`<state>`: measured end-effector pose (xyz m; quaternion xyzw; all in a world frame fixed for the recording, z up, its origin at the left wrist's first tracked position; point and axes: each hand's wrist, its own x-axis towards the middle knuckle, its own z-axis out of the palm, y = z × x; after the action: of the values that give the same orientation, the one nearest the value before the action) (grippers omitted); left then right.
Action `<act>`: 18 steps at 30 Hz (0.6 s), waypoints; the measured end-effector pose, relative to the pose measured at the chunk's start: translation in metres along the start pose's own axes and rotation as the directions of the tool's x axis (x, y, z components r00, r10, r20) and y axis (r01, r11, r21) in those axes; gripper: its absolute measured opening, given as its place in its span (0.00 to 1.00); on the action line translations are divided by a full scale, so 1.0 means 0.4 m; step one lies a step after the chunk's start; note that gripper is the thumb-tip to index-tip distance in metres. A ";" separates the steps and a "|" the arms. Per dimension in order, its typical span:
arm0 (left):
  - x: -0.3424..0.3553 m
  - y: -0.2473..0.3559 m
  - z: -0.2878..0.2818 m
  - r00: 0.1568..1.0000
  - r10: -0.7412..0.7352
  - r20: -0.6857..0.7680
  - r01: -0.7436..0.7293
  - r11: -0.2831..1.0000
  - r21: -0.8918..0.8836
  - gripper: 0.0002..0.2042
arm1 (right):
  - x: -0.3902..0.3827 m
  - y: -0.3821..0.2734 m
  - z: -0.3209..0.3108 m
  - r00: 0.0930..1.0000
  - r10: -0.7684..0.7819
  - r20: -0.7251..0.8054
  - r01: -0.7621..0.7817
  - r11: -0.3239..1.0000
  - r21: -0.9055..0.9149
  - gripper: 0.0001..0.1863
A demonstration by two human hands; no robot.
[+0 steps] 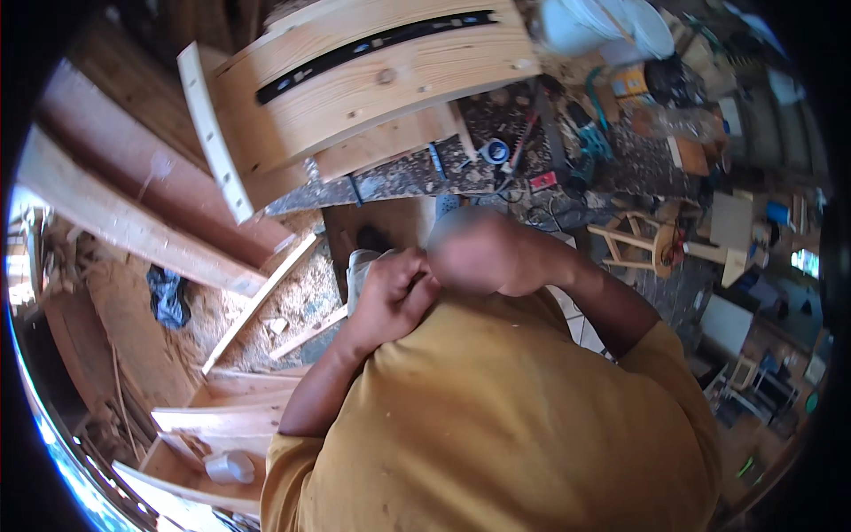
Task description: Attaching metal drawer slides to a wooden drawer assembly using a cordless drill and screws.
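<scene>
My left hand [390, 297] is held close in front of my chest, with its fingers curled together at the front of the mustard-yellow shirt [514, 399]. Whatever lies between those fingers is hidden. Right beside it, my right hand [510, 257] is raised at about the same height. A blurred patch covers its front, so its fingers cannot be read. Beyond both hands, a pale wooden board assembly [390, 80] rests on the dark speckled workbench [399, 173]. A long black bar [381, 55] with small light openings lies along its top, apart from my hands.
On the bench are a round blue-and-white roll-like thing [494, 151], a teal power tool [589, 137] and white buckets [581, 27]. Long planks [133, 208] stand at the left. Wooden boxes [222, 417] sit lower left, a wooden stool [651, 239] at right. Sawdust covers the floor.
</scene>
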<state>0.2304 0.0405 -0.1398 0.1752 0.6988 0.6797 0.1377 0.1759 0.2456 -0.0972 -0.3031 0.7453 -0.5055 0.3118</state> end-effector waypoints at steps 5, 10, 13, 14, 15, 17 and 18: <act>0.023 0.000 0.015 0.988 -0.091 0.123 0.117 0.968 -0.223 0.04 | -0.040 0.065 -0.018 0.968 0.104 0.227 -0.227 0.750 0.622 0.06; 0.060 -0.024 0.039 0.963 -0.269 0.021 0.250 0.860 -0.445 0.05 | -0.088 0.198 -0.050 0.984 0.176 0.016 -0.140 0.721 0.679 0.06; 0.071 -0.012 0.053 0.928 -0.372 0.013 0.334 0.816 -0.473 0.05 | -0.097 0.301 -0.072 0.891 0.285 -0.354 -0.143 0.915 0.378 0.13; 0.077 -0.008 0.059 0.927 -0.376 -0.001 0.332 0.821 -0.464 0.05 | -0.107 0.328 -0.088 0.897 0.273 -0.347 -0.131 0.915 0.381 0.13; 0.082 -0.005 0.062 0.938 -0.346 -0.005 0.310 0.845 -0.436 0.05 | -0.118 0.350 -0.112 0.873 0.077 -0.481 -0.099 0.995 -0.021 0.13; 0.089 0.027 0.060 0.948 -0.317 -0.035 0.286 0.894 -0.345 0.04 | -0.166 0.382 -0.177 0.749 0.133 -0.649 -0.252 0.963 -0.093 0.13; 0.104 0.048 0.063 0.946 -0.320 -0.059 0.284 0.899 -0.334 0.04 | -0.221 0.412 -0.217 0.607 0.450 -0.655 -0.377 0.889 0.260 0.13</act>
<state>0.2048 0.0816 -0.1197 0.0014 0.6041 0.7634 0.2287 0.1414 0.4129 -0.2127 0.1068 0.8309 -0.5307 0.1286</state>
